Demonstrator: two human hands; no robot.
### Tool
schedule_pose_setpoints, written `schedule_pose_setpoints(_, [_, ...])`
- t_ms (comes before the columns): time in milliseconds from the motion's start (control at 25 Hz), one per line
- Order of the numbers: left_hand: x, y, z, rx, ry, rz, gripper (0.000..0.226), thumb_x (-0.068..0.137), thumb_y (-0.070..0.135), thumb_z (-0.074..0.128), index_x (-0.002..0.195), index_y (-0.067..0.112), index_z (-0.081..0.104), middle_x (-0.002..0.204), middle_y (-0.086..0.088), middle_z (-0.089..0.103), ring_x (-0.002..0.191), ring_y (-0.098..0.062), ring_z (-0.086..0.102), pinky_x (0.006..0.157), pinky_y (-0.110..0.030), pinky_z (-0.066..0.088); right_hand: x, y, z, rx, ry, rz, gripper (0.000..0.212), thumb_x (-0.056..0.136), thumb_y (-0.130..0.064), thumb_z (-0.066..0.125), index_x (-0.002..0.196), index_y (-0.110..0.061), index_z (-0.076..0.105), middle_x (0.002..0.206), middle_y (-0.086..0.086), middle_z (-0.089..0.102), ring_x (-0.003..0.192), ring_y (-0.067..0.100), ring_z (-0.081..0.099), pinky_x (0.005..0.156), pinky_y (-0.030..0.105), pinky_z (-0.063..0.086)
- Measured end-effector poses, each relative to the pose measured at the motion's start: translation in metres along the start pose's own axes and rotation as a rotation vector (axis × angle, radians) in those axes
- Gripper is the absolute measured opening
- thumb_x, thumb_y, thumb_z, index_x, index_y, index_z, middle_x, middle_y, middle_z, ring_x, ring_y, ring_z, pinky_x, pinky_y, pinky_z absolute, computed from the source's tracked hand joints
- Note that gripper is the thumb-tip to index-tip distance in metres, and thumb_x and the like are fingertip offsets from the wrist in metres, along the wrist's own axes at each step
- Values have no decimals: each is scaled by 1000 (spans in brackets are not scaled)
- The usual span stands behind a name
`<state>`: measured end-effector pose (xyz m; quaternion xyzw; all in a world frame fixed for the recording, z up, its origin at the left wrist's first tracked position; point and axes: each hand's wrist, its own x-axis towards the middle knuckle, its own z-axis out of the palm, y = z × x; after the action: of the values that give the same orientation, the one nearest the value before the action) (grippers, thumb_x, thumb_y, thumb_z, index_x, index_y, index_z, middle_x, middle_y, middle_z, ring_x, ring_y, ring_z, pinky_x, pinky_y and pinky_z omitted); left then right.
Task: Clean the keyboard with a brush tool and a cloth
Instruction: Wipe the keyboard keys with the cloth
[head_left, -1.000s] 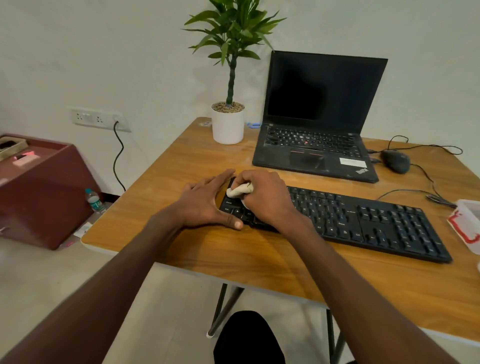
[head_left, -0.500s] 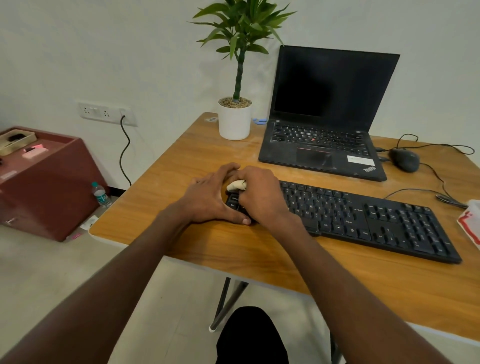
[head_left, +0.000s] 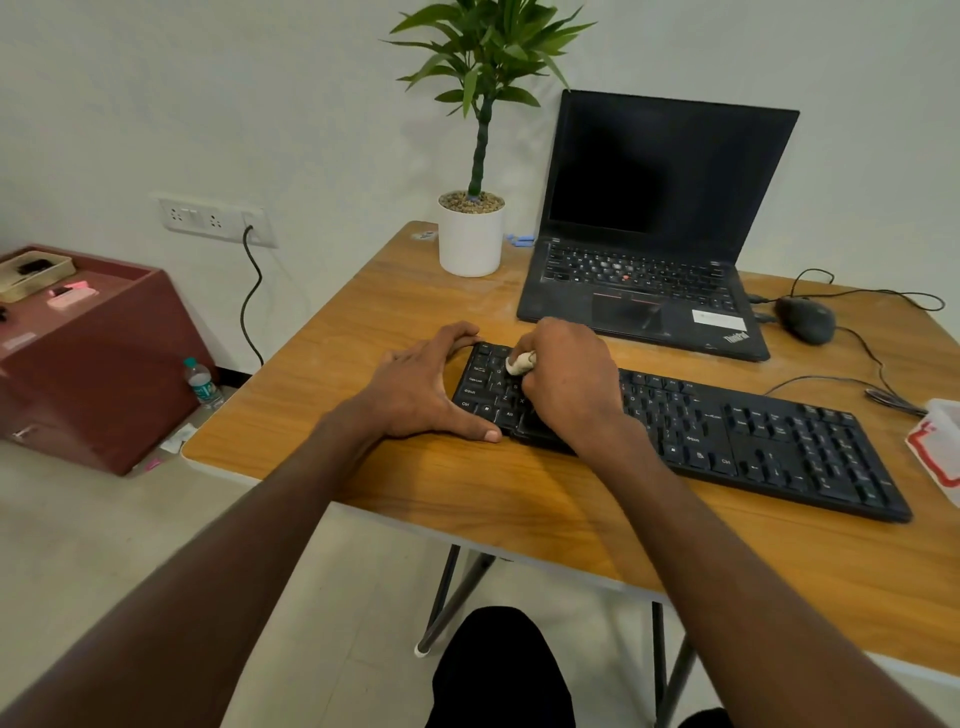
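A black keyboard (head_left: 727, 441) was lain on a wooden table (head_left: 519, 499). Its left end was braced by the flat, open left hand (head_left: 415, 389); a small white cloth (head_left: 519, 364) was gripped by the right hand (head_left: 566, 384) over the left keys. Keys could be dislodged by hard rubbing. A laptop (head_left: 649, 260), a potted plant (head_left: 472, 228) and a mouse (head_left: 805, 319) were seen behind, before a white wall

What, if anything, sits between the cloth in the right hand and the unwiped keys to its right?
Nothing visible: the right hand holds the cloth on the keyboard, whose keys to the right lie bare.
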<state>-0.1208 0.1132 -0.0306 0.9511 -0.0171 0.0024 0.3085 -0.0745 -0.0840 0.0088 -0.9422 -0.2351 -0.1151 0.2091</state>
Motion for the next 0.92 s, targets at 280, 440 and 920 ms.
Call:
schedule_pose_setpoints(280, [0,-1,0,-9,1,-3,136,41,91,80,155,46,20,162,18,42,149,-14,39,114,-40,18,-8,2,-5,-48,-32,127,21,92,-18,70,109,-28,80,108,3,73,97,23,66,68,35,53])
schedule_pose_setpoints(440, [1,-1,0,-11,7,2,138,42,90,80,157,42,21,163,15,42,149,-14,40,116,-41,18,-1,-12,-3,-35,-122,32,19,90,-18,71,107,-23,79,106,3,73,96,22,65,72,37,56])
schedule_pose_setpoints(920, [1,-1,0,-16,19,-2,135,44,88,82,156,42,23,162,15,43,147,-13,41,120,-45,20,21,8,-6,220,-243,7,14,82,-22,86,95,-21,82,89,-3,76,89,14,69,71,32,52])
